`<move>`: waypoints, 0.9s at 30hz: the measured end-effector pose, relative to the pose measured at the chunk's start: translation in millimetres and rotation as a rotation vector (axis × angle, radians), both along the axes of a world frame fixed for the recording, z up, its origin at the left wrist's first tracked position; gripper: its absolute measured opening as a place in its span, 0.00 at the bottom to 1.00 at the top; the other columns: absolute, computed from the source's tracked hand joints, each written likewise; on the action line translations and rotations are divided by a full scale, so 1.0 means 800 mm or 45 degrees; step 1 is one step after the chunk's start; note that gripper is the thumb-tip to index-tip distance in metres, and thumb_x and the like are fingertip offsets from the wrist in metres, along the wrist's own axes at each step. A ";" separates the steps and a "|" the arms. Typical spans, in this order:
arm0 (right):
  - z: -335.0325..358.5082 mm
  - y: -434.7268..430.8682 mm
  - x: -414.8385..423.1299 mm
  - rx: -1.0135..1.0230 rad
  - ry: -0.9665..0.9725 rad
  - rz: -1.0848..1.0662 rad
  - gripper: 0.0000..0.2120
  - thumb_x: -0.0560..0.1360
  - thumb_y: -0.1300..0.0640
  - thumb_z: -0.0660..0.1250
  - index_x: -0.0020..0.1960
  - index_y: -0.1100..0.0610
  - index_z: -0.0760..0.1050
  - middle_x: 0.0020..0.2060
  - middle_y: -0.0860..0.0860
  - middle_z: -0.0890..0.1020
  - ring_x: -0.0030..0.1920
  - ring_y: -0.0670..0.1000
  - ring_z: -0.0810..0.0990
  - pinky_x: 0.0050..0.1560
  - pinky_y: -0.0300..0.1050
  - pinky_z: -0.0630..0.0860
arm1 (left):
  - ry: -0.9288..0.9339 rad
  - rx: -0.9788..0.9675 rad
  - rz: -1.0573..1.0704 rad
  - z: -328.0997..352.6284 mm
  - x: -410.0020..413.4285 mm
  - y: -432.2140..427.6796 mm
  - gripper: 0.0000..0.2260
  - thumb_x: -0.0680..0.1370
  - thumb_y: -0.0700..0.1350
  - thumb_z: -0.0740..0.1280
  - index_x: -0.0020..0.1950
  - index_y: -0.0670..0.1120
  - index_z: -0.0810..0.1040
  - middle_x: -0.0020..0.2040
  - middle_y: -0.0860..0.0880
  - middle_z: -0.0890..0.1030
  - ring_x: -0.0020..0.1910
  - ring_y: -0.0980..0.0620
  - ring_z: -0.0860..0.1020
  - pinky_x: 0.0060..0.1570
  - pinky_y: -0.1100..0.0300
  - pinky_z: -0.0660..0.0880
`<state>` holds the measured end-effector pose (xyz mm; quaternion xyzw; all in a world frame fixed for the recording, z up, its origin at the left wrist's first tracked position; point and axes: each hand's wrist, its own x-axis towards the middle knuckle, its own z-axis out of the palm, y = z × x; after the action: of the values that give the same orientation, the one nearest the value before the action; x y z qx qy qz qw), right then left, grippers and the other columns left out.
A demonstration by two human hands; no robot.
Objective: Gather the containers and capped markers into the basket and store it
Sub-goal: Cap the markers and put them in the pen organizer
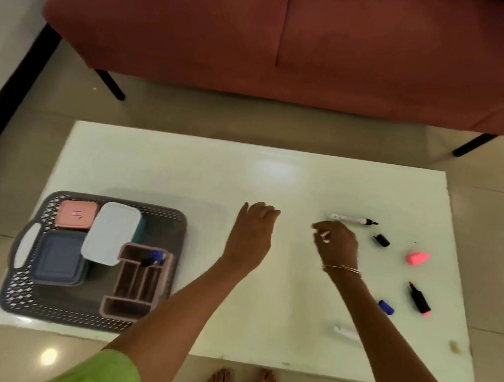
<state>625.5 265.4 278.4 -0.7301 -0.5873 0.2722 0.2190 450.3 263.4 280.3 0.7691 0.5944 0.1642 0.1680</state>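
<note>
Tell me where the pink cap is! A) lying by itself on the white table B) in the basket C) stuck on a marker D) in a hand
A: the pink cap lies alone on the white table, apart from the uncapped black-bodied marker nearer the person.
</note>
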 end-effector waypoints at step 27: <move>-0.100 0.029 0.206 0.022 -0.030 -0.208 0.07 0.68 0.64 0.72 0.46 0.61 0.82 0.42 0.60 0.85 0.43 0.60 0.82 0.50 0.52 0.77 | 0.266 -0.143 -0.356 -0.104 0.212 0.080 0.14 0.68 0.27 0.64 0.49 0.41 0.76 0.47 0.43 0.76 0.41 0.44 0.75 0.39 0.53 0.71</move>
<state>790.4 288.7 198.5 -0.7769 -0.5304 0.2399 0.2399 620.1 327.6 197.0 0.8466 0.5040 0.0250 0.1694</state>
